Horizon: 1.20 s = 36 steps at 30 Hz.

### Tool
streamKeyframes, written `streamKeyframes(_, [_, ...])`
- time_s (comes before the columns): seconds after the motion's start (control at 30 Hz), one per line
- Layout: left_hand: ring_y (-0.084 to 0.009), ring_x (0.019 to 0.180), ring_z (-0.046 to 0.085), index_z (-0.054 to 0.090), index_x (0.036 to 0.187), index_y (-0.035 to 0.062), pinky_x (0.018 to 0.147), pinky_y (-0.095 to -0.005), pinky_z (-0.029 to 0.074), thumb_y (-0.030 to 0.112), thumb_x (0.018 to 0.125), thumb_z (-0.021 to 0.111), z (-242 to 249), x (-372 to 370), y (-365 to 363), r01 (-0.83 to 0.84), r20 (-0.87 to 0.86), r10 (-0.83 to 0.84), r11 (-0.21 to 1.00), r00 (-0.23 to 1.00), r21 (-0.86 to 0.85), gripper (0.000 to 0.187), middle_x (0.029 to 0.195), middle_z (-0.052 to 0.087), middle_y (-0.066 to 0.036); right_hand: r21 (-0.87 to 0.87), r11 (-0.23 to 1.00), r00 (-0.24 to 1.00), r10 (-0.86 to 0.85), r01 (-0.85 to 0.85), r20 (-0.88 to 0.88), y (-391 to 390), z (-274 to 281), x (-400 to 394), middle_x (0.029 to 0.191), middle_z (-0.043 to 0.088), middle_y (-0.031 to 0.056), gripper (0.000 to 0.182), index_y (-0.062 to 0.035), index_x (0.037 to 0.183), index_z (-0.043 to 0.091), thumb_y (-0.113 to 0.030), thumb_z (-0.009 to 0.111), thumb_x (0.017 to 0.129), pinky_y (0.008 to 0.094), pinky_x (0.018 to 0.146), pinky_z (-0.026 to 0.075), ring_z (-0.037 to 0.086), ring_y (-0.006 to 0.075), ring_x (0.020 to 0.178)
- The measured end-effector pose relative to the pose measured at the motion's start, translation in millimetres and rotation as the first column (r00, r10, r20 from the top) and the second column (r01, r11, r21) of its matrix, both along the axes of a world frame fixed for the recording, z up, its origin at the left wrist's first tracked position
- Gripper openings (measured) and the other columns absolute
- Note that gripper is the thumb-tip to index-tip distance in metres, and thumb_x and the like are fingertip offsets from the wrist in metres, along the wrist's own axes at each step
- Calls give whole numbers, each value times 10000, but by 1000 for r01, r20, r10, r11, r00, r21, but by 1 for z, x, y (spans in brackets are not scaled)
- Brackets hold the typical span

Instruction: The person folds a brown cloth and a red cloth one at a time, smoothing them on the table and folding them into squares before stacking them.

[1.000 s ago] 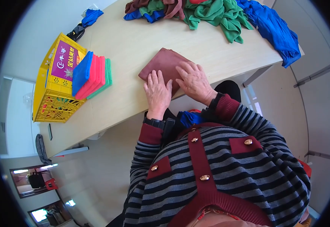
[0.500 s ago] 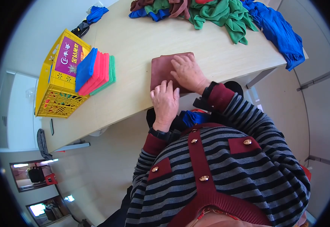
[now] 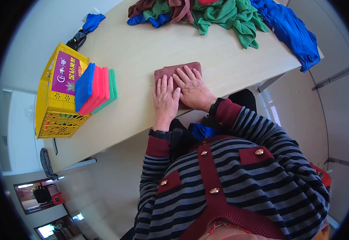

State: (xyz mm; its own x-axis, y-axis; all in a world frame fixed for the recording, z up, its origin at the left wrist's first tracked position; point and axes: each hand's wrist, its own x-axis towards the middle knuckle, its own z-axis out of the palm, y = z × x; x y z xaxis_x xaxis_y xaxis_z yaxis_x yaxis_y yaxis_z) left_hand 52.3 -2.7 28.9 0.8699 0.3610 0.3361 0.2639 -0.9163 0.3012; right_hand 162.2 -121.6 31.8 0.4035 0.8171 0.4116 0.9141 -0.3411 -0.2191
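Nearest to you, beyond your striped sleeves, both your hands are open and palm down, gripping nothing. Your left hand (image 3: 165, 98) points away from you, its fingers straight and close together, the thumb out toward the other hand. Your right hand (image 3: 193, 90) angles in across your front, fingers slightly spread, its tips beside those of the left. Under them lies the folded brown cloth (image 3: 166, 71), flat on the table (image 3: 130, 80) at the edge facing you; you can read no writing on it.

Off to your left, folded blue, red and green cloths (image 3: 98, 90) lean in a row against a yellow crate (image 3: 62, 125). Its purple label (image 3: 65, 72), turned sideways to you, carries a round white mark with white characters, yellow characters that appear to read 金钻凤梨, and a pineapple picture.

Farthest, loose green cloth (image 3: 222, 18) lies heaped beside brown cloth (image 3: 180, 10), and blue cloth (image 3: 290, 32) droops over the table's right edge.
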Motion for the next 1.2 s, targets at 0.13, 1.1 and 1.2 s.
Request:
streamKeyframes(0.13, [-366,1434,342,495,1436,57,1185,-484,235,396,1039,427,3,2,-3,-33,32,32,999,999,32,527,1518,431,-176,7,1000,1000,-1,2,-27,0,4,0,1534,407,182,591,-49,1444,484,-389,470,960,534,1184,216,318,394,1443])
streamKeyframes(1.1, [-238,762,678,656,925,-9,965,-427,488,413,1030,459,272,-96,-126,744,649,-409,126,642,-656,478,830,681,-124,-17,1000,1000,17,-18,-16,-4,10,-2,1520,427,156,608,-81,1443,485,-446,534,960,511,1196,223,327,367,1441])
streamKeyframes(1.2, [-237,756,677,660,909,-4,956,-427,494,408,1028,466,271,-108,-124,749,637,-419,192,647,-634,470,824,681,-119,-13,999,999,40,-41,-34,-5,8,-3,1520,428,157,605,-81,1443,485,-442,535,960,512,1195,226,327,362,1444])
